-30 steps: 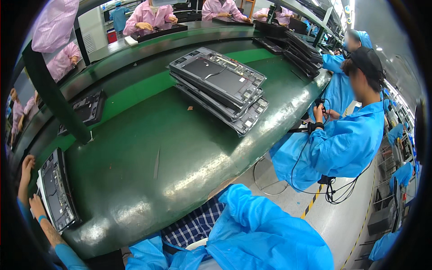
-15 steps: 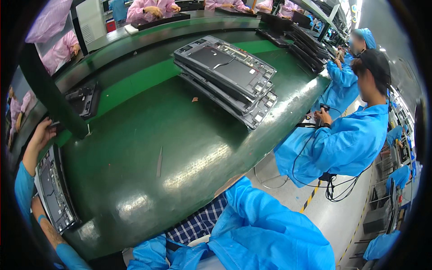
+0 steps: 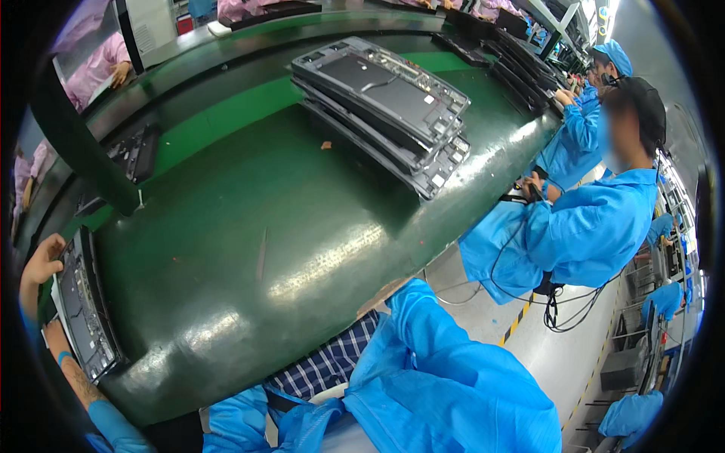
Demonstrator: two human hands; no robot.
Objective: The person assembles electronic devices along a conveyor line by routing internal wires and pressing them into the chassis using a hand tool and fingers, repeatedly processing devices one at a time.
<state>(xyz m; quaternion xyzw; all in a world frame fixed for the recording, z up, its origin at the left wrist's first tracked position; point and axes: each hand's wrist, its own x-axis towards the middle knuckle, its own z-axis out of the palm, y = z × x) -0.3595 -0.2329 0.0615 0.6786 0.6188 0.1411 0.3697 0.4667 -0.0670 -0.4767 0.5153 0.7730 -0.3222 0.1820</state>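
An opened laptop base (image 3: 87, 306), dark with its circuit board and battery showing, is at the table's left edge. Its far end is in the curled fingers and thumb of my left hand (image 3: 44, 260), which is closed. My right hand (image 3: 54, 332) is against the outer side of the same base; its fingers are hidden there, so its grip cannot be told. A blue band circles that wrist. On the green tabletop (image 3: 196, 257) lies a slim pointed tool, tweezers-like (image 3: 262, 253). Farther back, several similar opened bases form a slightly skewed stack (image 3: 385, 94).
A dark post (image 3: 83, 143) rises near my left hand, with another opened base (image 3: 136, 155) behind it. Dark panels (image 3: 521, 72) are piled at the far right. Beside the table's right edge sits a person in blue (image 3: 589, 219), cables hanging below. A brown scrap (image 3: 326, 146) lies mid-table.
My left hand has come down from beside the post onto the far end of the laptop base. The base has shifted slightly. My view has tilted a little, moving the whole scene.
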